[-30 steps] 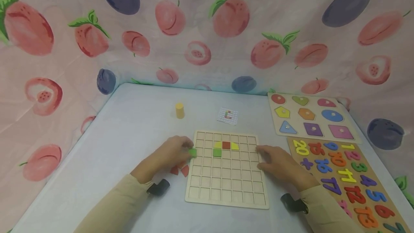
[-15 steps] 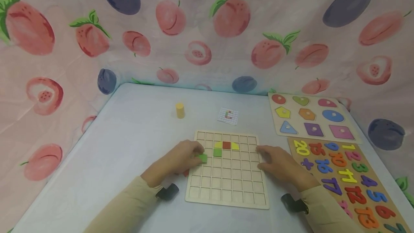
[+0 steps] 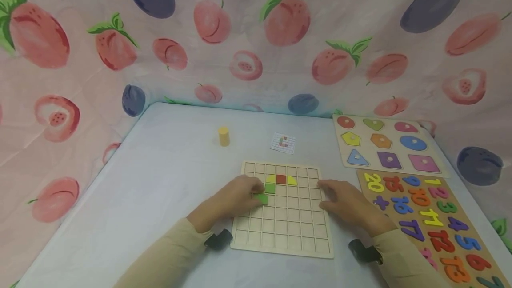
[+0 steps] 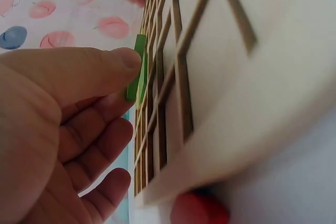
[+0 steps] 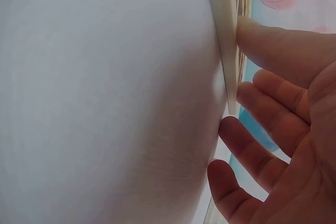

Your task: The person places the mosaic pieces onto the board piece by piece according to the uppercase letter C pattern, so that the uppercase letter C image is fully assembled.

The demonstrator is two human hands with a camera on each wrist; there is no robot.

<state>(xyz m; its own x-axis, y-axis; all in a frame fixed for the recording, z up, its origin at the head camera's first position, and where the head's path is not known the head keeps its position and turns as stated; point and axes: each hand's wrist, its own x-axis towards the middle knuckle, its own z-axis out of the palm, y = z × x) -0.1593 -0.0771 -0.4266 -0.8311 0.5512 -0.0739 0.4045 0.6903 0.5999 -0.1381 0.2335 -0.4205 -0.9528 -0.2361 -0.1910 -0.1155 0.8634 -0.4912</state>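
Observation:
My left hand [image 3: 234, 198] pinches a green square tile [image 3: 262, 199] between thumb and fingers, over the left part of a wooden grid board [image 3: 288, 226]. In the left wrist view the tile [image 4: 137, 67] is tilted close to the grid. Just behind it a second green square [image 3: 270, 188] lies in a cell. The row above bears a red square [image 3: 281, 179] between two yellow rounded pieces [image 3: 292, 181]. At the board's right edge rests my right hand [image 3: 346, 201], its thumb and fingers spread and lightly bent, with a fingertip touching the rim.
A small printed pattern card [image 3: 283, 143] and a yellow cylinder [image 3: 223, 137] stand behind the board. To the right lie a shape puzzle [image 3: 342, 157] and a number puzzle [image 3: 365, 190]. A red piece [image 4: 199, 209] shows beside the board's left edge.
My left hand has carried the green tile rightward from the board's left edge to beside the other green square. The red pieces at left are now covered in the head view. My right hand stays put.

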